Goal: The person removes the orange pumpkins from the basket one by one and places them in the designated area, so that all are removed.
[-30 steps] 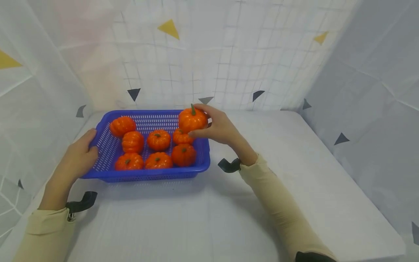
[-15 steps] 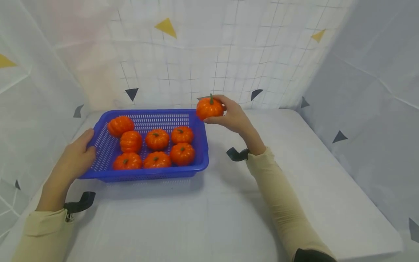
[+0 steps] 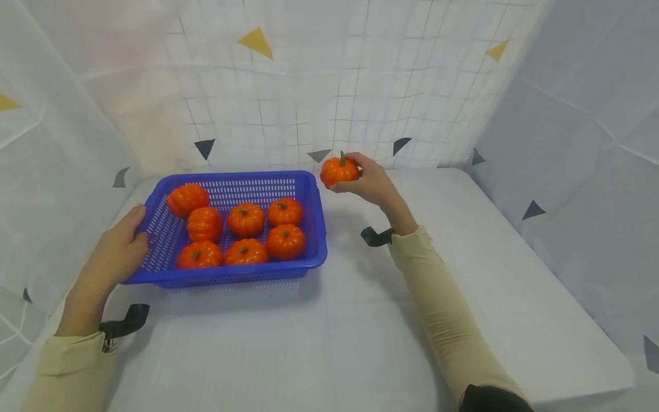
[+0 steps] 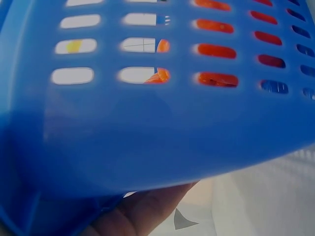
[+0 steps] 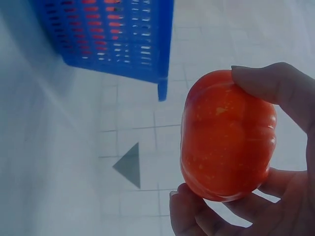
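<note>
My right hand (image 3: 372,182) holds a small orange pumpkin (image 3: 340,171) with a green stem, just beyond the right rim of the blue basket (image 3: 309,264). In the right wrist view the thumb and fingers grip the pumpkin (image 5: 229,137) from two sides, apart from the basket (image 5: 113,59). My left hand (image 3: 115,249) grips the basket's left end by the rim. Seen from the left wrist, the slotted basket wall (image 4: 147,132) covers most of that hand (image 4: 142,214). Several similar pumpkins (image 3: 246,220) lie inside the basket, some upright and some tipped sideways.
Both hands and the basket are over a white table (image 3: 329,343), whose right edge slopes toward the front. A white sheet (image 3: 309,86) with grid lines and triangles rises behind it. Grey sheeting (image 3: 576,143) stands along the right.
My right hand has carried the pumpkin rightward, from over the basket to outside its right rim. My left hand keeps its grip on the basket, which stays about where it was.
</note>
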The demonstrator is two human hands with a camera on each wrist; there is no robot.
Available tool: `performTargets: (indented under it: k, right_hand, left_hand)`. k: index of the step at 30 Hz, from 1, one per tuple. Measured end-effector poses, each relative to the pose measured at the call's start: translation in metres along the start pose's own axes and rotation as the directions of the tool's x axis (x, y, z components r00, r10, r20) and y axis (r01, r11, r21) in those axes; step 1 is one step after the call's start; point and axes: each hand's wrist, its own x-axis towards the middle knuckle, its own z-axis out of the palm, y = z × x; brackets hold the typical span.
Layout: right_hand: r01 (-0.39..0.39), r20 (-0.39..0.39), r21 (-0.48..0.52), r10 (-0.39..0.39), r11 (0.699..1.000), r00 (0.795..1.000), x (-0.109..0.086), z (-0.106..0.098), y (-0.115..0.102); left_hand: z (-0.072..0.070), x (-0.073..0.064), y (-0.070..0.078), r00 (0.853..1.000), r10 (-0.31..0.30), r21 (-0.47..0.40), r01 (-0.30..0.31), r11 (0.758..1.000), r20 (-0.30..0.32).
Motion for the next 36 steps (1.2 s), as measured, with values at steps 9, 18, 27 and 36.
performTargets:
  k: [9,18,27,36]
  right_hand:
    - [-0.078,-0.012,-0.015,0.078,0.997,0.997,0.011,0.005,0.025]
    - [-0.117,-0.024,-0.029,0.116,0.993,0.993,0.018,0.01,0.046]
    - [-0.116,-0.015,-0.073,0.115,0.991,0.993,0.022,0.014,0.065]
    - [-0.091,0.021,-0.096,0.094,0.991,0.995,0.027,0.02,0.08]
  left_hand:
    - [0.001,0.0,-0.004,1.0,-0.007,0.006,0.007,1.0,0.011]
    - [0.001,-0.002,-0.004,1.0,-0.001,-0.004,0.001,1.0,0.008]
    - [0.001,-0.002,-0.003,1.0,-0.013,-0.002,0.013,1.0,0.007]
    - [0.001,-0.002,-0.003,1.0,-0.012,-0.009,0.012,1.0,0.007]
